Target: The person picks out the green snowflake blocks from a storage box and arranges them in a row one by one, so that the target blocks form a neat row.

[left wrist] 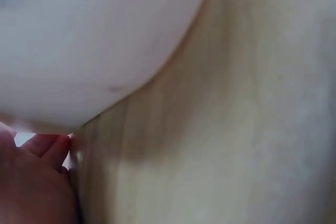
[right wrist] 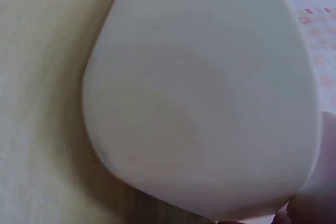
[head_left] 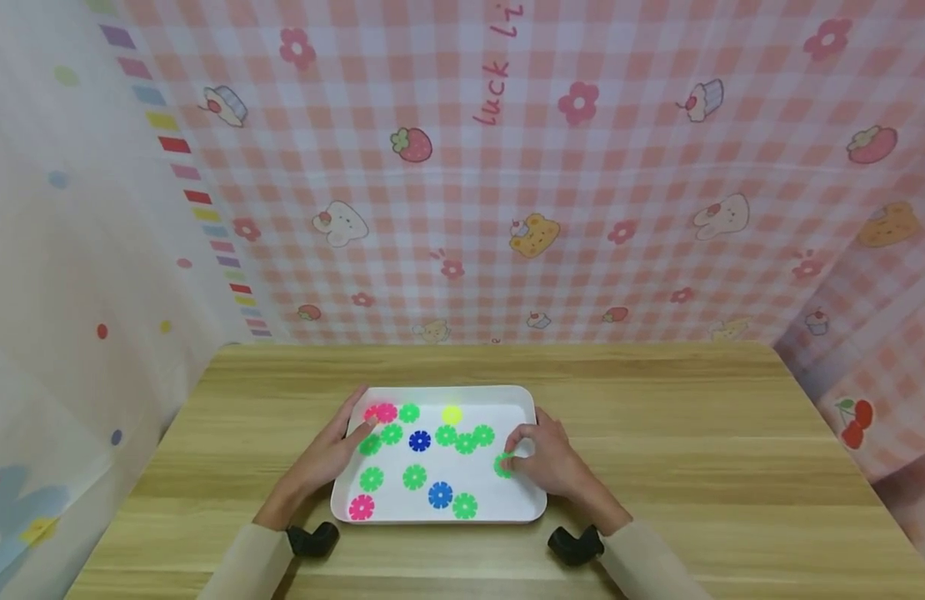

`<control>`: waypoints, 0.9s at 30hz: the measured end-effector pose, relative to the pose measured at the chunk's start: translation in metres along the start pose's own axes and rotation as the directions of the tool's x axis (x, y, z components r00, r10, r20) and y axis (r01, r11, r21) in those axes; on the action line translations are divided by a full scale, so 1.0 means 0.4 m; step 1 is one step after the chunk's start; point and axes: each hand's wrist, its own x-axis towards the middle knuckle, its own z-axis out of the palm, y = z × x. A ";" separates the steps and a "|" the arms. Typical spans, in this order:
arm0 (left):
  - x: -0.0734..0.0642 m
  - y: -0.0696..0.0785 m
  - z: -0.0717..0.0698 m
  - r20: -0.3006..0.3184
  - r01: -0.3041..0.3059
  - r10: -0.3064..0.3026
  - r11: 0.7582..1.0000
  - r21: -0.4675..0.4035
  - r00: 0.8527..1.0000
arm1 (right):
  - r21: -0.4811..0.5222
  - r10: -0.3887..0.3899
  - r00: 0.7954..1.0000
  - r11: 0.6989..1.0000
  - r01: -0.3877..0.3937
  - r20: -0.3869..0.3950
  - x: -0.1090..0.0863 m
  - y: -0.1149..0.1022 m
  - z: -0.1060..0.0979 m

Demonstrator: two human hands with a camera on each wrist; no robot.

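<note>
A white rectangular tray (head_left: 440,522) holds several flat, notched plastic discs in green, pink, blue and yellow. My left hand (head_left: 341,442) grips the tray's left side, its thumb over the rim near the pink discs (head_left: 387,412) and its other fingers outside the wall. At the tray's right side, my right hand (head_left: 554,460) pinches a green notched disc (head_left: 500,465) between thumb and forefinger, partly covering it. Other right fingers lie outside the right rim. In both wrist views the tray's outer wall (left wrist: 94,35) (right wrist: 199,103) fills much of the picture, hiding the discs.
The wooden table (head_left: 657,433) reaches to a pink checked cloth (head_left: 470,183) behind and a pale cloth (head_left: 80,250) at the left. Black wrist mounts, one on the left (head_left: 314,540) and one on the right (head_left: 575,547), sit near the tray's front corners.
</note>
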 end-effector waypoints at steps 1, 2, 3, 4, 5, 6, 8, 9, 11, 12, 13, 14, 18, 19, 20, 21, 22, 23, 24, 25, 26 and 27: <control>0.000 0.000 -0.001 0.001 -0.003 0.003 1.000 -0.007 1.000 | 0.012 0.002 1.000 1.000 -0.002 -0.001 0.002 0.000 -0.001; 0.000 0.000 -0.001 0.002 -0.006 0.006 1.000 -0.015 1.000 | 0.023 0.002 1.000 1.000 -0.002 -0.003 0.003 0.001 -0.001; 0.000 0.000 -0.001 0.004 -0.010 0.010 1.000 -0.020 1.000 | 0.030 0.003 1.000 1.000 -0.003 -0.004 0.004 0.000 -0.003; -0.001 -0.001 -0.001 0.005 -0.010 0.010 1.000 -0.025 1.000 | 0.039 0.008 1.000 0.999 -0.008 -0.003 0.005 0.000 -0.004; 0.000 -0.002 -0.001 0.003 -0.013 0.013 1.000 -0.027 1.000 | 0.049 0.013 1.000 0.999 -0.013 0.001 0.006 -0.001 -0.006; 0.000 -0.003 -0.002 0.000 -0.016 0.016 0.999 -0.028 1.000 | 0.057 0.017 1.000 0.998 -0.017 0.005 0.008 -0.003 -0.008; 0.000 -0.005 -0.002 -0.004 -0.015 0.015 1.000 -0.027 1.000 | 0.066 0.025 1.000 0.998 -0.026 0.011 0.009 -0.005 -0.012; 0.000 -0.005 -0.002 -0.005 -0.015 0.014 1.000 -0.027 1.000 | 0.073 0.034 0.999 0.997 -0.035 0.015 0.010 -0.006 -0.015; 0.001 -0.005 -0.002 -0.005 -0.016 0.016 0.999 -0.030 1.000 | 0.086 0.045 0.999 0.995 -0.046 0.017 0.011 -0.009 -0.022; 0.001 -0.005 -0.002 -0.004 -0.015 0.015 0.999 -0.033 1.000 | 0.088 0.046 0.999 0.995 -0.047 0.014 0.011 -0.009 -0.026; 0.001 -0.004 -0.002 -0.003 -0.016 0.016 0.999 -0.036 1.000 | 0.091 0.042 0.999 0.995 -0.043 0.009 0.011 -0.009 -0.031; 0.001 -0.004 -0.002 -0.002 -0.016 0.016 0.999 -0.041 1.000 | 0.095 0.039 0.999 0.995 -0.039 0.002 0.010 -0.009 -0.035; 0.000 0.000 -0.001 0.002 -0.011 0.011 0.999 -0.052 1.000 | 0.164 0.047 0.999 0.986 -0.042 -0.025 0.012 -0.007 -0.060; 0.000 0.001 -0.001 0.003 -0.009 0.009 0.999 -0.053 1.000 | 0.189 0.054 0.998 0.981 -0.047 -0.028 0.012 -0.006 -0.068; 0.000 0.001 -0.001 0.003 -0.007 0.007 0.998 -0.057 1.000 | 0.223 0.062 0.998 0.973 -0.055 -0.027 0.013 -0.005 -0.074; 0.000 0.002 -0.001 0.003 -0.005 0.005 0.998 -0.059 1.000 | 0.254 0.076 0.997 0.965 -0.066 -0.028 0.013 -0.004 -0.081; -0.001 0.003 -0.002 0.002 -0.004 0.005 0.998 -0.062 1.000 | 0.285 0.084 0.996 0.956 -0.074 -0.025 0.014 -0.003 -0.088; -0.001 0.003 -0.002 0.001 -0.003 0.003 0.998 -0.064 1.000 | 0.315 0.093 0.995 0.946 -0.081 -0.023 0.014 0.000 -0.095; -0.001 0.003 -0.002 0.001 -0.003 0.003 0.998 -0.067 1.000 | 0.335 0.102 0.994 0.938 -0.089 -0.023 0.015 0.002 -0.101; -0.001 0.003 -0.002 0.001 -0.003 0.003 0.997 -0.072 1.000 | 0.353 0.109 0.994 0.931 -0.094 -0.023 0.015 0.005 -0.107; -0.001 0.002 -0.002 0.001 -0.002 0.002 0.997 -0.076 1.000 | 0.366 0.117 0.993 0.925 -0.099 -0.027 0.016 0.008 -0.112; -0.001 0.002 -0.002 0.002 0.000 0.000 0.997 -0.079 1.000 | 0.372 0.125 0.992 0.922 -0.104 -0.032 0.016 0.011 -0.118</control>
